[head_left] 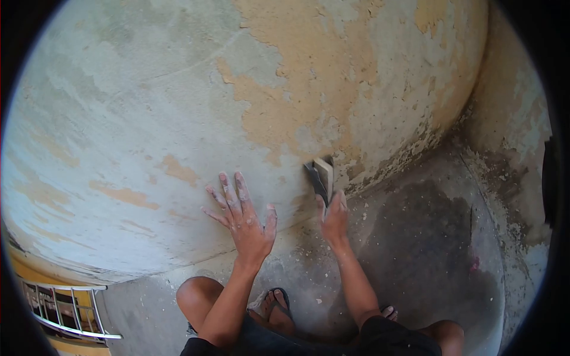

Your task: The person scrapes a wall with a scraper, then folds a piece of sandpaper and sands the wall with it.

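My left hand (pixel 242 221), its fingers spread and coated in pale dust, rests against the lower part of the wall (pixel 148 107). In my right hand (pixel 333 222) is a sanding block (pixel 324 173), a pale block with a dark sheet around it, held against the wall near its foot. My right fingers are wrapped around its lower end and partly hidden. The wall is whitish, with peeling tan paint patches (pixel 309 77) above the block.
A grey concrete floor (pixel 148 302) runs along the wall, with a dark damp stain (pixel 424 237) on the right. Another weathered wall (pixel 516 130) meets it at the right corner. A metal railing (pixel 71 311) stands at lower left. My sandalled foot (pixel 278 308) is below my hands.
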`<action>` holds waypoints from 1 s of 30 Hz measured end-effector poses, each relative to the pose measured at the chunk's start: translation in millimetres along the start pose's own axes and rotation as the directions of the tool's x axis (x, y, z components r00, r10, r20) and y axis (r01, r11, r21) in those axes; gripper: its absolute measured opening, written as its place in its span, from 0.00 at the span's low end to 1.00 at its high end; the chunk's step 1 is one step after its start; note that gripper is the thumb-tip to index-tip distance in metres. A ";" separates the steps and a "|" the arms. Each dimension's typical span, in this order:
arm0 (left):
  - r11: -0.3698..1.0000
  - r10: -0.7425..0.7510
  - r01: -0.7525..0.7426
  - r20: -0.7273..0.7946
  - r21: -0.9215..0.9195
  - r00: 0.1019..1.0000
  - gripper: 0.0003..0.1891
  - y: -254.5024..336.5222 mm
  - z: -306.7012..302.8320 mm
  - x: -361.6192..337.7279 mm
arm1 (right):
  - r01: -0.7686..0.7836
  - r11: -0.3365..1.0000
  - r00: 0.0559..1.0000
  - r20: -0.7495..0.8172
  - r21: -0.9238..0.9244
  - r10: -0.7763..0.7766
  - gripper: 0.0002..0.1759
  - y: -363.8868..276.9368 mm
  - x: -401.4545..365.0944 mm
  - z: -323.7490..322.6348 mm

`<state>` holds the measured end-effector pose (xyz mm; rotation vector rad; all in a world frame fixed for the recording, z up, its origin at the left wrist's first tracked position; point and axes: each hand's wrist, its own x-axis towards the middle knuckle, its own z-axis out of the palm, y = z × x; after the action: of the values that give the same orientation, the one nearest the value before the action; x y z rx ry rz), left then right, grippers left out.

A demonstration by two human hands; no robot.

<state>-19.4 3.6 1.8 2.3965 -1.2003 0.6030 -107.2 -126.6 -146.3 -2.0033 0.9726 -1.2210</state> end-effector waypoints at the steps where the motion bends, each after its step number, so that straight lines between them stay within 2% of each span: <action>1: 1.000 0.000 0.000 0.002 -0.008 1.000 0.45 1.4 1.0 0.6 | 0.000 1.000 1.000 0.000 -0.008 0.000 0.19 -16.5 16.7 -8.8; 4: 1.000 -0.002 0.002 -0.008 0.012 1.000 0.45 1.1 -0.5 1.0 | 0.044 0.996 0.999 -0.005 0.082 -0.044 0.18 -54.9 51.6 -29.3; 7: 1.000 -0.001 0.002 -0.031 0.010 1.000 0.45 2.8 -1.7 3.2 | 0.078 0.992 0.996 -0.043 0.095 -0.074 0.18 -55.6 55.9 -33.6; 11: 1.000 -0.016 0.017 -0.018 0.018 1.000 0.45 0.9 -2.5 1.9 | -0.050 0.998 0.999 -0.019 0.043 0.051 0.18 6.7 1.9 -0.1; 13: 1.000 0.001 -0.001 -0.017 0.023 1.000 0.45 0.0 -3.3 0.5 | -0.116 0.993 0.993 -0.007 0.005 0.116 0.17 6.5 -4.8 -1.1; 16: 1.000 -0.021 0.021 0.005 -0.003 1.000 0.45 3.6 -2.9 0.4 | -0.058 0.998 0.998 -0.018 -0.012 0.058 0.18 -9.6 14.6 -10.8; 18: 1.000 -0.022 0.022 0.001 0.002 1.000 0.45 4.6 -3.6 0.4 | 0.059 0.996 0.994 -0.099 0.060 -0.053 0.18 -38.1 47.3 -22.6; 21: 1.000 -0.012 0.012 -0.011 0.008 1.000 0.45 6.6 -5.1 1.6 | 0.104 0.991 0.990 -0.109 0.086 -0.094 0.17 -66.3 73.7 -39.1; 25: 1.000 -0.025 0.025 -0.029 0.006 0.999 0.45 0.7 -5.6 3.2 | 0.074 0.990 0.995 -0.069 0.119 -0.066 0.17 -17.3 43.9 -20.9; 27: 1.000 -0.021 0.021 -0.027 0.016 0.999 0.45 -4.6 -4.2 2.4 | 0.036 0.999 0.997 -0.066 0.008 -0.035 0.17 19.7 14.2 -7.3; 28: 1.000 -0.018 0.018 -0.028 0.024 0.999 0.45 -6.4 -4.4 1.8 | 0.033 0.999 0.997 -0.067 0.017 -0.032 0.17 33.5 2.2 -4.3; 30: 1.000 -0.025 0.026 -0.032 0.005 0.999 0.45 -6.5 -3.3 2.4 | -0.033 0.997 0.999 -0.001 -0.071 0.033 0.17 46.8 -7.7 -3.8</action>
<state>-13.4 7.3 4.8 2.3937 -1.1545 0.6351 -126.1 -146.7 -185.0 -2.0340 1.0586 -1.1840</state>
